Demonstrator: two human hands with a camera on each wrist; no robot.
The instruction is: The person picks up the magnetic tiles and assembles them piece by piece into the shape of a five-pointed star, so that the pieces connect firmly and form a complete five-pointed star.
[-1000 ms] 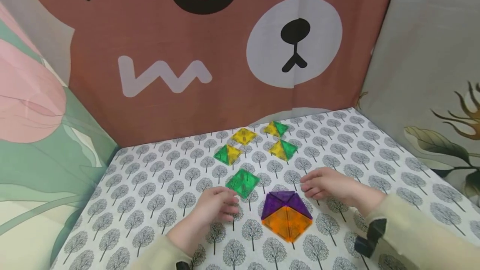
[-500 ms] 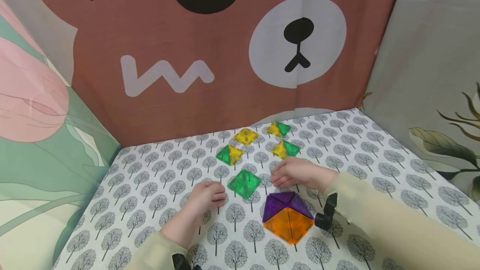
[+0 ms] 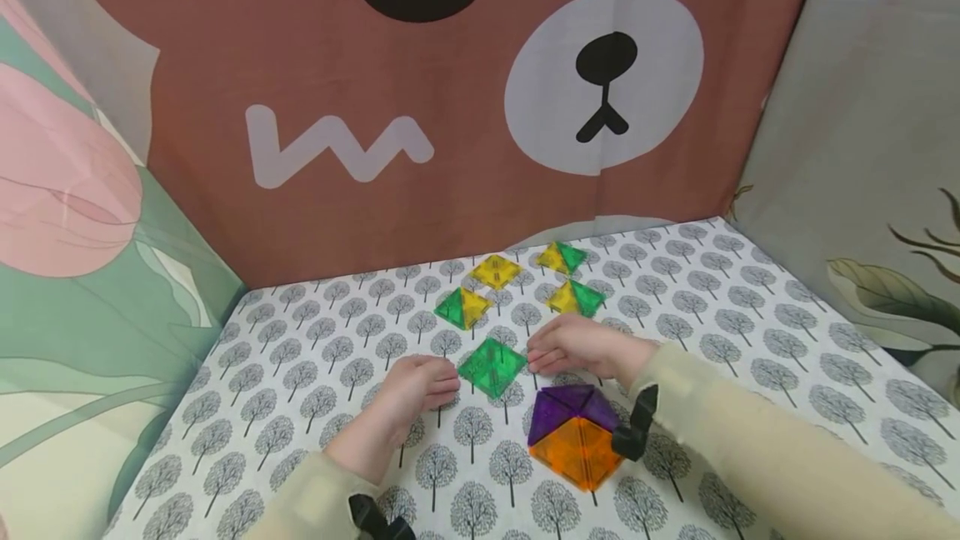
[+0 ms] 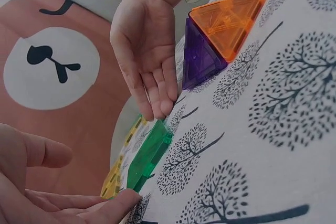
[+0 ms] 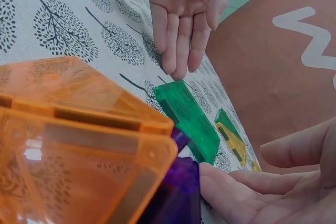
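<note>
A translucent green magnetic tile piece (image 3: 492, 367), diamond-shaped from above, lies on the cloth between both hands. My left hand (image 3: 422, 390) is at its left corner with extended fingers, fingertips right at the edge in the left wrist view. My right hand (image 3: 577, 346) comes in from the other side, palm facing the green piece, its fingers (image 5: 220, 184) nearly straight and at the near end of it. Neither hand grips anything. Just in front of the right hand, under its wrist, stands a raised shape of purple tiles (image 3: 564, 411) and orange tiles (image 3: 576, 452) joined together.
Farther back lie a yellow diamond (image 3: 496, 272) and three yellow-and-green ones: one at left (image 3: 462, 307), one at right (image 3: 576, 298) and one at the back (image 3: 561, 257). The tree-print cloth (image 3: 300, 423) ends at a bear-print curtain (image 3: 375, 223).
My right hand has moved left and away from me, from right of the purple tiles to the green piece. My left hand has shifted slightly left and then back toward the green piece.
</note>
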